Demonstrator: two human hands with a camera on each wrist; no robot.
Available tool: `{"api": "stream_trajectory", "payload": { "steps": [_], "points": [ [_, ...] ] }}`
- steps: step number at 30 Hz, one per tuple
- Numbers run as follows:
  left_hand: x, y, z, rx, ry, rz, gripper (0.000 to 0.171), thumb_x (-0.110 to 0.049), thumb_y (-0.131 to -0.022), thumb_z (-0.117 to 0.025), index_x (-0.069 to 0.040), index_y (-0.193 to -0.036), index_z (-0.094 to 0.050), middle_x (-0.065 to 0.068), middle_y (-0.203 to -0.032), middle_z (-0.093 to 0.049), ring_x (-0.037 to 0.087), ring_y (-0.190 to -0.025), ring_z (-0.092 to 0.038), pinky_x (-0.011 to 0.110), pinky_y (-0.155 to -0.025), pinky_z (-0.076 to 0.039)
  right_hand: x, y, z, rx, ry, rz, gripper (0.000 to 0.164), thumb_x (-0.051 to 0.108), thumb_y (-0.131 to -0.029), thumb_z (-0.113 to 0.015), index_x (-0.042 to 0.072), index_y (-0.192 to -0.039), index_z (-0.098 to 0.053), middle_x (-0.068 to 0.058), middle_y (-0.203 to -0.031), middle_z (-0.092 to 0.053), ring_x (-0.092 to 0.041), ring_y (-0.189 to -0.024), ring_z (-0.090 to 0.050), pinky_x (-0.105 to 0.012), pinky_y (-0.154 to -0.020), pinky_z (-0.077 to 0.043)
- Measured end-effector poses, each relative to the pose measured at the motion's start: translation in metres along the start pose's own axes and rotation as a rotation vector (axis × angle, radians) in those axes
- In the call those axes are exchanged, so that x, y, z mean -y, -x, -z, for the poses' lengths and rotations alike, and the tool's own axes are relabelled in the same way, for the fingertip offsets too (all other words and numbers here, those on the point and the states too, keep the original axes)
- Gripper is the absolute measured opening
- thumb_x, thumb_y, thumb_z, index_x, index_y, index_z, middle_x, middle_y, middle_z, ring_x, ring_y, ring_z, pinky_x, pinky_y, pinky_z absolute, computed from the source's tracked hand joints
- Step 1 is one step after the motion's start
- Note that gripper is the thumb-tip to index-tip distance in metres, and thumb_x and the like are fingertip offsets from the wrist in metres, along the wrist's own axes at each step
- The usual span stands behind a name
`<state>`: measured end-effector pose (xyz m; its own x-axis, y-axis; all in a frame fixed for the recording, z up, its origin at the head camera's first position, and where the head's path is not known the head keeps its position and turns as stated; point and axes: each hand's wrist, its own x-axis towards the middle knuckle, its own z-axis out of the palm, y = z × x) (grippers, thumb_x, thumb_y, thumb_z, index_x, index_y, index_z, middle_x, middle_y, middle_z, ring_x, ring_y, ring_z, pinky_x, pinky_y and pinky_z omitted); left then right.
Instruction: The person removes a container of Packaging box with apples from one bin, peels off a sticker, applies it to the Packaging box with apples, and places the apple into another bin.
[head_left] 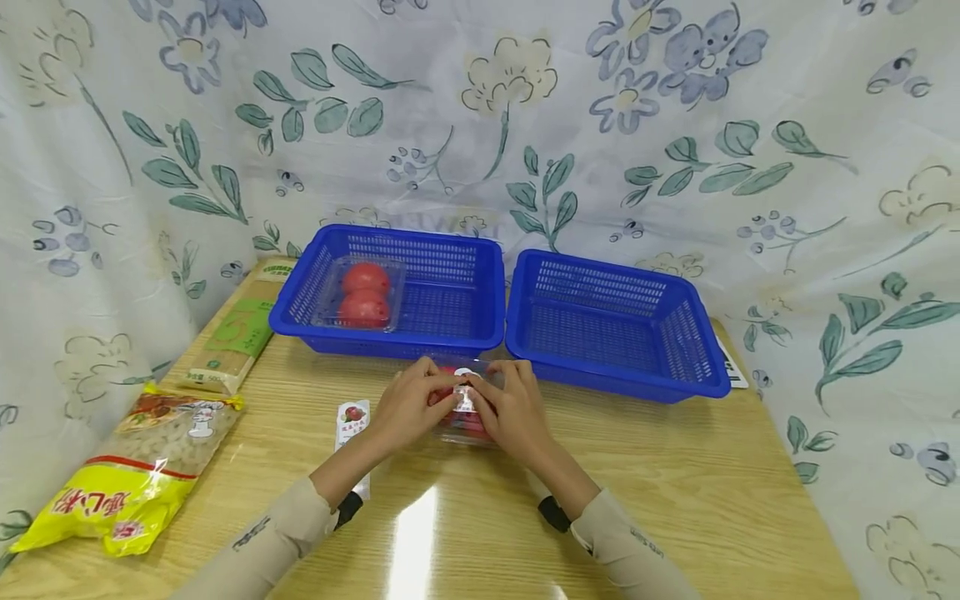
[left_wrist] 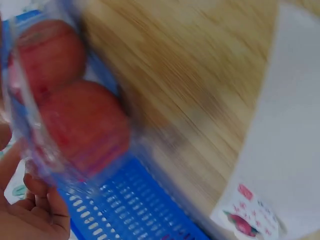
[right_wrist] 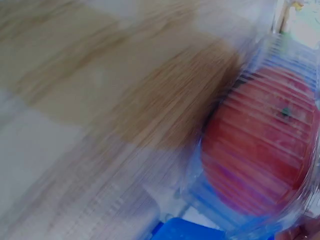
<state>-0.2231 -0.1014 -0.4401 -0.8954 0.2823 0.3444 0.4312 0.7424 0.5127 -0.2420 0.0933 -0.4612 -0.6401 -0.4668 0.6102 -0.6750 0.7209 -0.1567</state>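
Observation:
A clear plastic box of tomatoes (head_left: 474, 423) lies on the table in the middle of the head view, a white label (head_left: 465, 402) on its lid. My left hand (head_left: 411, 404) touches the label from the left with index finger and thumb. From the right, my right hand (head_left: 519, 412) presses the label too, its fingertips meeting the left ones. Two red tomatoes (left_wrist: 85, 125) show through the plastic in the left wrist view, beside the left fingers. The right wrist view shows one tomato (right_wrist: 260, 145) behind the ribbed wall; only a sliver of that hand appears there.
Behind the hands stand two blue baskets; the left basket (head_left: 390, 342) contains another tomato box (head_left: 365, 296), the right basket (head_left: 615, 383) shows its bare floor. A label strip (head_left: 352, 421) lies left of the hands. Noodles (head_left: 236, 333) and a yellow food bag (head_left: 142, 467) lie far left.

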Motion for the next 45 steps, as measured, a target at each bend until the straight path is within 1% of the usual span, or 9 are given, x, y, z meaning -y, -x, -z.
{"api": "stream_trajectory", "payload": {
  "steps": [4,15,19,25,29,33,36,39,45],
  "points": [
    [0.008,-0.004,0.0,0.076,-0.129,-0.064,0.041,-0.037,-0.089,-0.073,-0.023,-0.127,-0.07,-0.002,-0.083,-0.041,0.013,-0.071,-0.034,0.029,-0.066,-0.024,-0.006,0.005,0.003,0.081,-0.011,-0.039,0.033,0.032,-0.097,-0.062,0.015,-0.125,-0.071,-0.018,-0.119,-0.06,-0.033,-0.105,-0.046,-0.044,-0.085,-0.041],
    [0.016,-0.015,0.009,0.239,-0.177,-0.077,0.061,-0.057,-0.088,-0.066,-0.03,-0.141,-0.057,-0.002,-0.079,-0.035,0.014,-0.064,-0.028,0.032,-0.064,-0.019,-0.005,0.007,0.01,0.29,0.019,-0.119,0.051,0.048,-0.1,-0.045,0.023,-0.144,-0.054,-0.017,-0.135,-0.048,-0.032,-0.111,-0.041,-0.044,-0.084,-0.035],
    [0.015,-0.015,0.013,0.283,-0.196,-0.051,0.065,-0.061,-0.088,-0.063,-0.03,-0.144,-0.053,0.0,-0.082,-0.036,0.015,-0.062,-0.031,0.034,-0.065,-0.019,-0.003,0.01,0.012,0.29,0.047,-0.14,0.055,0.051,-0.099,-0.045,0.02,-0.144,-0.054,-0.016,-0.138,-0.047,-0.031,-0.112,-0.041,-0.042,-0.084,-0.033],
    [0.014,-0.015,0.014,0.268,-0.259,-0.031,0.069,-0.066,-0.087,-0.06,-0.029,-0.145,-0.053,0.001,-0.084,-0.038,0.016,-0.058,-0.034,0.035,-0.067,-0.02,0.0,0.013,0.014,0.28,0.09,-0.182,0.065,0.054,-0.099,-0.044,0.008,-0.143,-0.054,-0.015,-0.139,-0.047,-0.031,-0.116,-0.041,-0.043,-0.086,-0.035],
    [0.015,-0.011,0.014,0.262,-0.272,0.011,0.08,-0.07,-0.086,-0.058,-0.019,-0.148,-0.049,0.004,-0.089,-0.042,0.017,-0.061,-0.038,0.034,-0.067,-0.024,0.003,0.018,0.018,0.27,0.069,-0.242,0.073,0.058,-0.095,-0.049,0.002,-0.142,-0.053,-0.016,-0.138,-0.047,-0.034,-0.119,-0.041,-0.046,-0.09,-0.037],
    [0.02,0.001,0.016,0.208,-0.243,0.085,0.093,-0.069,-0.086,-0.059,-0.008,-0.153,-0.038,0.011,-0.105,-0.051,0.017,-0.064,-0.046,0.03,-0.063,-0.034,0.007,0.03,0.023,0.263,-0.032,-0.322,0.077,0.058,-0.091,-0.056,0.001,-0.143,-0.051,-0.021,-0.142,-0.044,-0.038,-0.128,-0.037,-0.054,-0.101,-0.037],
    [0.022,0.012,0.02,0.166,-0.195,0.135,0.092,-0.067,-0.087,-0.061,-0.01,-0.154,-0.036,0.015,-0.114,-0.054,0.019,-0.069,-0.053,0.031,-0.058,-0.041,0.011,0.039,0.026,0.261,-0.103,-0.365,0.079,0.058,-0.091,-0.058,0.002,-0.146,-0.047,-0.029,-0.148,-0.037,-0.044,-0.14,-0.03,-0.064,-0.109,-0.031],
    [0.021,0.022,0.024,0.174,-0.146,0.191,0.094,-0.071,-0.085,-0.06,-0.014,-0.155,-0.036,0.019,-0.122,-0.056,0.029,-0.084,-0.061,0.041,-0.066,-0.05,0.02,0.049,0.03,0.242,-0.142,-0.379,0.081,0.06,-0.091,-0.056,0.001,-0.145,-0.045,-0.036,-0.149,-0.033,-0.051,-0.142,-0.026,-0.069,-0.109,-0.027],
    [0.027,0.031,0.029,0.267,0.014,0.275,0.11,-0.075,-0.075,-0.067,-0.019,-0.159,-0.024,0.028,-0.142,-0.046,0.046,-0.115,-0.059,0.064,-0.087,-0.049,0.041,0.068,0.047,0.161,-0.177,-0.404,0.088,0.06,-0.081,-0.071,0.003,-0.144,-0.047,-0.019,-0.121,-0.054,-0.033,-0.113,-0.049,-0.05,-0.093,-0.043]
  ]
}}
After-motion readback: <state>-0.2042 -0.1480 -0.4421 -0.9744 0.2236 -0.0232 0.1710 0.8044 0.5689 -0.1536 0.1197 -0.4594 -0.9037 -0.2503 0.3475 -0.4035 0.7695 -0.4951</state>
